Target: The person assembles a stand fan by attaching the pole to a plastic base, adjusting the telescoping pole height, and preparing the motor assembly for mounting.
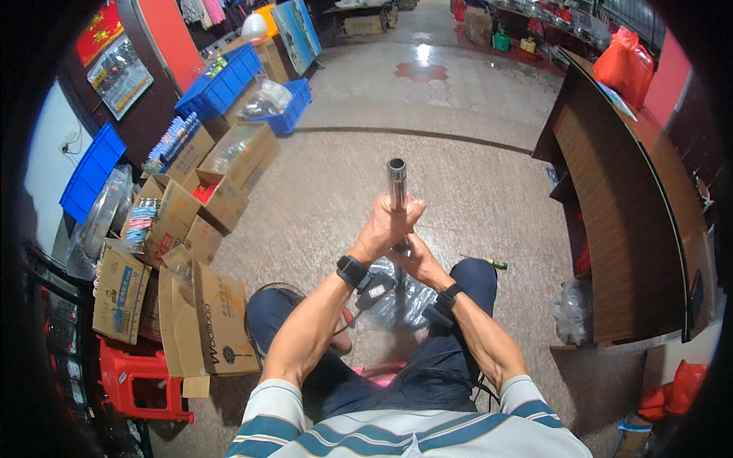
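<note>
Left hand [382, 227] gripping tube [397, 185], open end sticking out beyond it. Right hand [420, 261] closed on tube too, just below left hand. Clear plastic [416, 296] beneath both hands.

Left side: boxes [220, 317] stood clustered, red stool [126, 364] beside them, blue bins [221, 82] beyond. Right side: brown counter [622, 198] bore a red bag [622, 69]. Green can [501, 41] stood at far end.
</note>
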Available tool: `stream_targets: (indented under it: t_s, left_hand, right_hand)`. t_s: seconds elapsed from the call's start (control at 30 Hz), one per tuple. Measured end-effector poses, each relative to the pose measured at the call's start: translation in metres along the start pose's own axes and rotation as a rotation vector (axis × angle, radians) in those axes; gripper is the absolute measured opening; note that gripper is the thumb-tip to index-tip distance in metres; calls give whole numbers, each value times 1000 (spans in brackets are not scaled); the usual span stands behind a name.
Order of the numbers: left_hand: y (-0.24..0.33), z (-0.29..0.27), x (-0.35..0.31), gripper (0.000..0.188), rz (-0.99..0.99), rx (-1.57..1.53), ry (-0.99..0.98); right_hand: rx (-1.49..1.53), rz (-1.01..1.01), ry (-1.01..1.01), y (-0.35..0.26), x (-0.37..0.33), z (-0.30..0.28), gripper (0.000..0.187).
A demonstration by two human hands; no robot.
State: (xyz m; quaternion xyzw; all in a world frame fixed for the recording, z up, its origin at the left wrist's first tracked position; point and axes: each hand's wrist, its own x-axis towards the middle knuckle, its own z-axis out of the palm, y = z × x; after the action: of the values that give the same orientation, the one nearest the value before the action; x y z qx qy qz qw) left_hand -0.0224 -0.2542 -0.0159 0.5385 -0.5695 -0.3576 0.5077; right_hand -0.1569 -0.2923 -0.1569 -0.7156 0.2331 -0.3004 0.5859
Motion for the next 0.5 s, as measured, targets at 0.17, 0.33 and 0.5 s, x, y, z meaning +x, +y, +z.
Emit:
stream_targets:
  t_s: [0.17, 0.33, 0.5]
  left_hand:
    - [-18, -10, -21, 35, 36, 55, -18]
    - [-128, -35, -62, 39, -154, 18, 211]
    - [-135, -23, -76, 45, -511, -376, 121]
  right_hand:
    - [-59, -73, 67, -6, -7, 1, 58]
    - [-278, -257, 186, -21, -11, -4, 37]
    - [-414, -267, 171, -17, -11, -11, 31]
